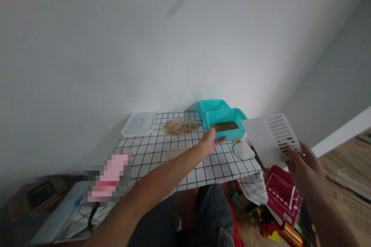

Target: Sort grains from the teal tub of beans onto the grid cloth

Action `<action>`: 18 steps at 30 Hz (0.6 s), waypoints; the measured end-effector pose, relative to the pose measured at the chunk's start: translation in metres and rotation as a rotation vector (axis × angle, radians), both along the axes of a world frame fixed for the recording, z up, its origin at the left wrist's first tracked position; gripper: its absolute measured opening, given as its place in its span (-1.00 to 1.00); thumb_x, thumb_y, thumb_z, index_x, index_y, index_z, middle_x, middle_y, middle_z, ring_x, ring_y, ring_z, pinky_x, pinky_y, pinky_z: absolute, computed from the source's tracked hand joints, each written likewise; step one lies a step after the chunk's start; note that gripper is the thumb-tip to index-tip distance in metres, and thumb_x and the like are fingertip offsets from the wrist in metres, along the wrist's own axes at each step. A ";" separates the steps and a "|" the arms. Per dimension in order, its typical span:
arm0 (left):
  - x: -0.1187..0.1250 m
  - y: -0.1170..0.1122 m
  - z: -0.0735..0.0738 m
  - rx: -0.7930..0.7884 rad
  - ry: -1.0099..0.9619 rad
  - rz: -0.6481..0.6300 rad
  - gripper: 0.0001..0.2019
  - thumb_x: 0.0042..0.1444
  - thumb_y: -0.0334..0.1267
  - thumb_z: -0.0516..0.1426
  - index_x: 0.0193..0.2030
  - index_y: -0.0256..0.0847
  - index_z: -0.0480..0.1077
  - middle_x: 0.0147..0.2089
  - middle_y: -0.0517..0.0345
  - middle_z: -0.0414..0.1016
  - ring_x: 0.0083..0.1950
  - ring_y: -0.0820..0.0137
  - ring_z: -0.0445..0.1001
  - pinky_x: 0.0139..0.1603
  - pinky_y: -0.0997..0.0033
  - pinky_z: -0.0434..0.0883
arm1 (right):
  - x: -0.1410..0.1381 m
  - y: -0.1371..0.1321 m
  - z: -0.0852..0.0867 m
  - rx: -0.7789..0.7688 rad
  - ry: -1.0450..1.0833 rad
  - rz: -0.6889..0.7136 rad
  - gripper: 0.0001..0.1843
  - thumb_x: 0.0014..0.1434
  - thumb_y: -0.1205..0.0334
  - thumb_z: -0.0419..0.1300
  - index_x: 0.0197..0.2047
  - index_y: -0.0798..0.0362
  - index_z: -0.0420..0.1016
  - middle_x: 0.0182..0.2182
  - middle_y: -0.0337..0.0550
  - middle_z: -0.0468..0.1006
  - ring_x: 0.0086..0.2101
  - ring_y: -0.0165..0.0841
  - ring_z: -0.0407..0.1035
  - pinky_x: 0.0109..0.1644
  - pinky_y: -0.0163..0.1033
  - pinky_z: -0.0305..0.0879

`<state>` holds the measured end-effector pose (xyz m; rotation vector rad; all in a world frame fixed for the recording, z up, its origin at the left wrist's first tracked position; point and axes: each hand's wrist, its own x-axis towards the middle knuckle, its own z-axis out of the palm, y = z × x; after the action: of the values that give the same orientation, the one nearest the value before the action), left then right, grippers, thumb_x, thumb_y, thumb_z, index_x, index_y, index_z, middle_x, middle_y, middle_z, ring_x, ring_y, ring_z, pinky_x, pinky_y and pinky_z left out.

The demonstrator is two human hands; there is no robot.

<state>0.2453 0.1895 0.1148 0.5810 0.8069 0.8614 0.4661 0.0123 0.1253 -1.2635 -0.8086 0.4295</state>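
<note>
My left hand (210,142) grips the near left corner of a turquoise plastic container (228,136), thumb at the wall and fingers along its lower side. Small greenish-brown beans (224,126) cover part of the container's floor. Off to the right, my right hand (307,162) pinches a thin white plate with slots (261,133) by its slotted end, holding it tilted in the air beside the container. A second turquoise container (214,104) stands just behind the first, against the wall.
The table has a white checked cloth (203,177). On it lie a clear lid (139,123), a spread of light-brown bits (182,126) and a round white cloth or pad (243,150). A pink blurred object (111,177) is at left. A red package (282,195) and clutter sit below right.
</note>
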 end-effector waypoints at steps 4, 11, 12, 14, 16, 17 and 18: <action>0.020 0.006 -0.024 -0.010 0.068 0.056 -0.74 0.22 -0.39 -0.07 0.05 -0.29 0.11 0.15 -0.23 0.32 -0.15 0.32 0.56 -0.18 0.35 0.50 | 0.009 0.013 -0.028 -0.089 0.171 0.054 -0.55 0.01 0.10 0.33 0.01 -0.09 0.47 -0.17 -0.15 0.59 -0.26 -0.27 0.51 -0.37 -0.31 0.48; 0.002 0.011 -0.031 0.008 0.256 -0.113 -0.59 0.13 0.03 0.09 -0.02 -0.21 0.24 -0.01 -0.15 0.48 -0.30 0.25 0.58 -0.32 0.22 0.51 | 0.000 0.038 -0.052 -0.131 0.248 0.144 -0.53 0.04 0.10 0.32 0.05 -0.08 0.45 -0.09 -0.17 0.58 -0.12 -0.24 0.49 -0.21 -0.30 0.48; -0.007 0.010 -0.027 0.027 0.297 -0.145 -0.53 0.09 0.12 0.09 -0.02 -0.20 0.27 -0.03 -0.15 0.50 -0.31 0.23 0.57 -0.35 0.22 0.50 | -0.002 0.039 -0.051 -0.133 0.259 0.154 -0.53 0.05 0.10 0.31 0.05 -0.09 0.44 -0.08 -0.17 0.57 -0.11 -0.24 0.48 -0.20 -0.30 0.48; -0.030 0.011 -0.016 0.088 0.408 -0.180 -0.43 0.00 0.24 0.10 -0.01 -0.17 0.31 -0.04 -0.15 0.52 -0.33 0.21 0.55 -0.40 0.26 0.46 | -0.007 0.039 -0.048 -0.133 0.281 0.162 -0.53 0.06 0.10 0.30 0.06 -0.11 0.43 -0.06 -0.18 0.57 -0.11 -0.24 0.49 -0.20 -0.30 0.49; -0.055 0.018 -0.003 0.196 0.573 -0.145 -0.40 -0.06 0.24 0.16 0.01 -0.13 0.33 -0.07 -0.11 0.53 -0.38 0.26 0.50 -0.46 0.35 0.38 | -0.008 0.033 -0.047 -0.128 0.290 0.161 -0.52 0.04 0.09 0.31 0.06 -0.13 0.43 -0.08 -0.18 0.58 -0.14 -0.23 0.51 -0.23 -0.30 0.50; -0.065 0.026 0.004 0.264 0.659 -0.119 -0.38 -0.09 0.22 0.20 0.03 -0.12 0.33 -0.10 -0.09 0.53 -0.39 0.28 0.48 -0.46 0.37 0.34 | -0.008 0.028 -0.048 -0.124 0.282 0.149 -0.51 0.01 0.08 0.32 0.05 -0.15 0.44 -0.09 -0.18 0.59 -0.17 -0.22 0.52 -0.25 -0.30 0.51; -0.074 0.036 0.012 0.341 0.738 -0.089 -0.38 -0.11 0.20 0.22 0.02 -0.13 0.36 -0.14 -0.06 0.54 -0.37 0.28 0.45 -0.44 0.39 0.32 | -0.007 0.022 -0.051 -0.122 0.254 0.133 -0.50 -0.01 0.07 0.33 0.04 -0.16 0.45 -0.10 -0.19 0.60 -0.18 -0.21 0.52 -0.26 -0.30 0.52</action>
<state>0.1717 0.2259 0.1270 1.2680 1.2937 0.7020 0.4594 0.0340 0.0748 -1.2406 -0.6594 0.7406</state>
